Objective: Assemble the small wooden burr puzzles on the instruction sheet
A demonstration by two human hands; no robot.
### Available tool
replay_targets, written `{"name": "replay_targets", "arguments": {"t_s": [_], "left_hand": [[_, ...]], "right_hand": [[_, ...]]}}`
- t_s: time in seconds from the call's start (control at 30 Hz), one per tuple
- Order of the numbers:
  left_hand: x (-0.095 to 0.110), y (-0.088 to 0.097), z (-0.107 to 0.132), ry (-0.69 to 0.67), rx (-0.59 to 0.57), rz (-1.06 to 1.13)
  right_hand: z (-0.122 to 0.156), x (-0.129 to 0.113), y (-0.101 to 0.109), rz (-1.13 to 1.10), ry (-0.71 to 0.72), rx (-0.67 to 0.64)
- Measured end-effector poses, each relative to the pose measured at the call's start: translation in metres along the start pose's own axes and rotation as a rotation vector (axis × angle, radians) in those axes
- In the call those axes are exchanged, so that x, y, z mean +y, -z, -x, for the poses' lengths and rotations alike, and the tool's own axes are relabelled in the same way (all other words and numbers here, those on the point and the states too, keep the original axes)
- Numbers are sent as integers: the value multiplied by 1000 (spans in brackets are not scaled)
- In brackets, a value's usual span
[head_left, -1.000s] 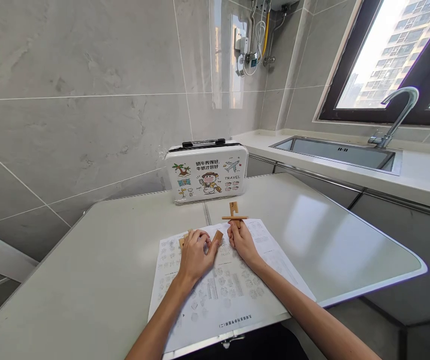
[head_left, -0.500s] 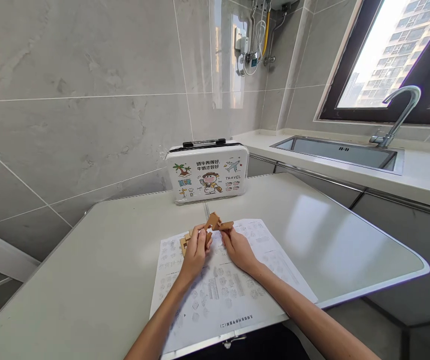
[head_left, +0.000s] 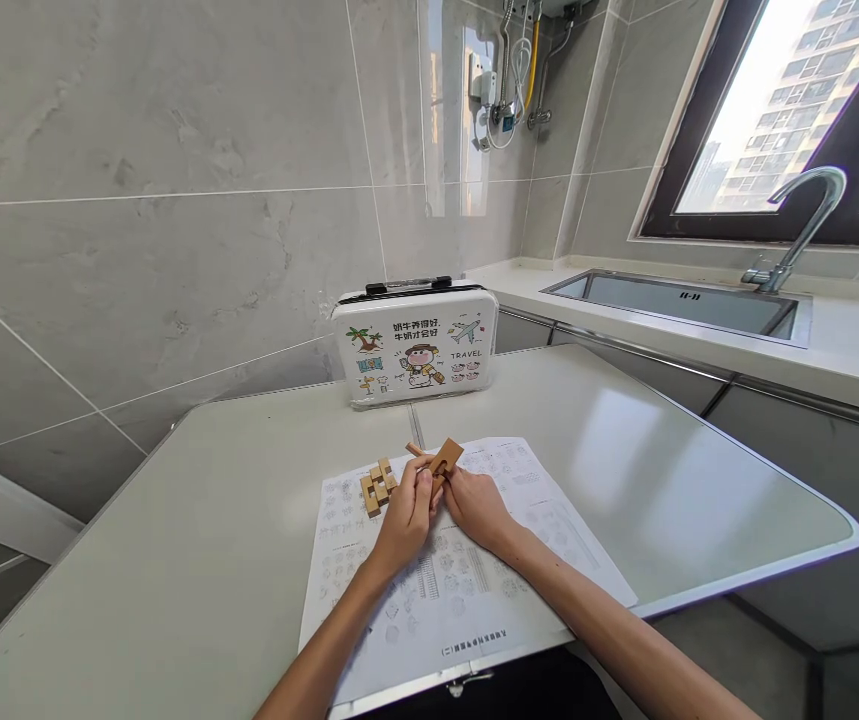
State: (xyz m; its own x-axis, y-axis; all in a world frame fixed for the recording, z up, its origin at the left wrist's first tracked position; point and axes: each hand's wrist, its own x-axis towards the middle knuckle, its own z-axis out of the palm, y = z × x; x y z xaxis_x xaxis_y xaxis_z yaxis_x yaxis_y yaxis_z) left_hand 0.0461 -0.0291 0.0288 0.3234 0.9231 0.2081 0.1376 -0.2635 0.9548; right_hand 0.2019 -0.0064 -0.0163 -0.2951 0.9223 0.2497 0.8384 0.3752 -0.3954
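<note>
Both hands meet above the printed sheet (head_left: 466, 600), around notched wooden puzzle pieces (head_left: 448, 455). My left hand (head_left: 406, 510) is closed on them, with one flat piece slanting up out of the grip. A thin wooden end (head_left: 415, 449) pokes out beyond the left fingers. My right hand (head_left: 476, 508) is closed too, its fingertips pressed against the right side of the same pieces. How the pieces fit together is hidden by the fingers. Several more notched wooden pieces (head_left: 378, 487) lie grouped on the sheet, just left of my left hand.
A white cartoon-printed case (head_left: 418, 350) with a black handle stands at the back of the pale table (head_left: 211, 540), near the tiled wall. To the right is a counter with a sink (head_left: 676, 300) and a curved faucet (head_left: 804, 220). A metal latch (head_left: 468, 685) sits at the table's front edge.
My hands have come together, the left moving right, uncovering the loose pieces on the sheet. The piece held apart in my right hand is now against those in my left.
</note>
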Motion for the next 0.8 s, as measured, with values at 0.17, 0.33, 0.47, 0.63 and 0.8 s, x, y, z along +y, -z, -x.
{"name": "replay_targets", "arguments": {"t_s": [0.17, 0.33, 0.47, 0.63, 0.8], "left_hand": [[-2, -3, 0, -11, 37, -49], [0, -4, -1, 19, 110, -77], [3, -3, -2, 64, 125, -96], [0, -2, -3, 95, 138, -94], [-5, -1, -4, 123, 146, -78]], "right_hand": [[0, 0, -1, 67, 8, -7], [1, 1, -4, 39, 29, 32], [3, 0, -3, 27, 37, 74], [4, -2, -1, 33, 35, 96], [4, -2, -2, 35, 35, 107]]}}
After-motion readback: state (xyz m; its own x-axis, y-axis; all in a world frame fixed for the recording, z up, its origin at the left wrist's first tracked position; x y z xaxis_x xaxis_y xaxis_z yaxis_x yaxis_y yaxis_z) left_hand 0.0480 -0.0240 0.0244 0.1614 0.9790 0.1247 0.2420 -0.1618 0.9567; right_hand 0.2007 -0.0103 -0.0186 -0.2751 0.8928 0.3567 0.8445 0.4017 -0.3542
